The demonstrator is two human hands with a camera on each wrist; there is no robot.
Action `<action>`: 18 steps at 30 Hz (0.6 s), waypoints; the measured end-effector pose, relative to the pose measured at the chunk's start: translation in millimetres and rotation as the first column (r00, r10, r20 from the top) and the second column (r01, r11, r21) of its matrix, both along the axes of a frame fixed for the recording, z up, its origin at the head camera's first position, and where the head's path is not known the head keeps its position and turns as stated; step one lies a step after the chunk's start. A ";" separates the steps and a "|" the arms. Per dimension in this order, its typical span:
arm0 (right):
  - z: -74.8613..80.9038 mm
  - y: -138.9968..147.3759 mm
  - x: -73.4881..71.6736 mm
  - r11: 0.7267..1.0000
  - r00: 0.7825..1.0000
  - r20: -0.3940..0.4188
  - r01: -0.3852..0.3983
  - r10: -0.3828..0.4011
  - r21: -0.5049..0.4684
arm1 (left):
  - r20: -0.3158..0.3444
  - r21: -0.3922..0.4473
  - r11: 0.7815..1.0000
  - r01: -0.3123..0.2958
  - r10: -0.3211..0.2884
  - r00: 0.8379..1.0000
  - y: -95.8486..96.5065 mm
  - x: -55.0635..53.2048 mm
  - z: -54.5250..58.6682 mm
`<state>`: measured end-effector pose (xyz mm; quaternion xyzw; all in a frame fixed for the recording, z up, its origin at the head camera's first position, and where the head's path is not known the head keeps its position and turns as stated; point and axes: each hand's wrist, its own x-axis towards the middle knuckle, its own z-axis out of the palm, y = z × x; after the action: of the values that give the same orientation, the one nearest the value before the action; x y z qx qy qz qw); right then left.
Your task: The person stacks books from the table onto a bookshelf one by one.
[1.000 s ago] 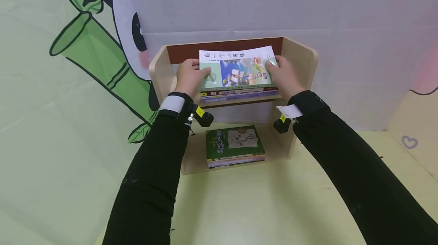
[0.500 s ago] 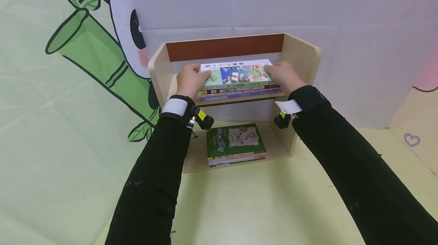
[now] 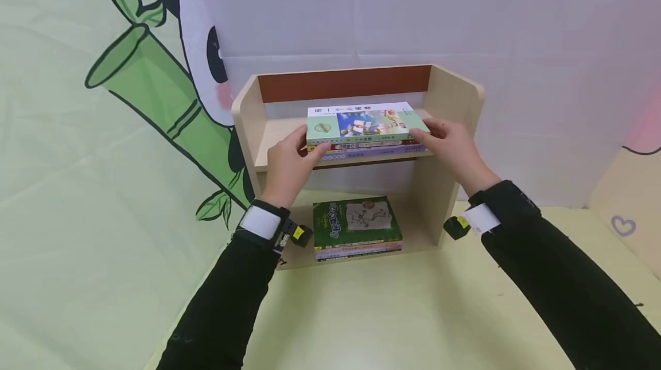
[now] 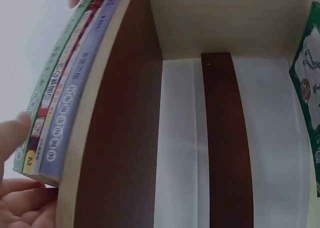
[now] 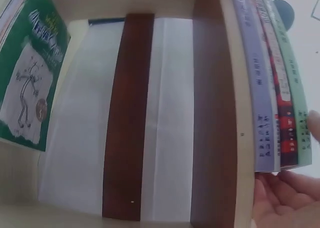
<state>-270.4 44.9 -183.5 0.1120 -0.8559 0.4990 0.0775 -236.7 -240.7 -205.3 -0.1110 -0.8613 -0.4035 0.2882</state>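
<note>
A stack of books lies on the upper shelf of a small wooden bookshelf [image 3: 459, 100]. Its top book [image 3: 372, 123] has a green and white cover with a blue picture. Below it show a red-spined book [image 4: 50, 93] and a purple-spined book [image 4: 75, 98]. My left hand [image 3: 286, 166] is at the stack's left end, thumb by the front spines and fingers along the side. At the right end, my right hand [image 3: 457, 149] has its thumb by the front corner and loosely bent fingers at the side. Both hands seem to touch the stack without gripping it.
A green-covered book [image 3: 356, 224] tops another stack on the lower shelf. The bookshelf stands on a pale yellow surface [image 3: 351, 312], before a cloth backdrop [image 3: 361, 14] printed with a panda and bamboo. Each wrist wears a small black camera.
The green-and-white book, tilted up in both hands a second ago, has come down flat on the upper stack. Both hands have since drawn back toward its front corners and loosened.
</note>
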 end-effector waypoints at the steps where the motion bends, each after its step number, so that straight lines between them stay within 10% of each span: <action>1: -1.9 1.0 1.7 1.000 1.000 -0.017 0.003 -0.003 0.009 | -0.023 0.002 1.000 -0.006 0.006 1.000 1.2 0.3 -2.3; 18: -17.4 -14.5 -7.1 0.983 0.959 -0.223 0.156 -0.175 -0.097 | -0.132 0.021 0.995 -0.100 0.102 0.986 3.9 -5.9 -7.9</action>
<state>-277.5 30.4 -201.0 0.0939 -0.8271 0.5078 0.2219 -242.5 -236.8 -213.1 -0.0916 -0.8418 -0.3863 0.3658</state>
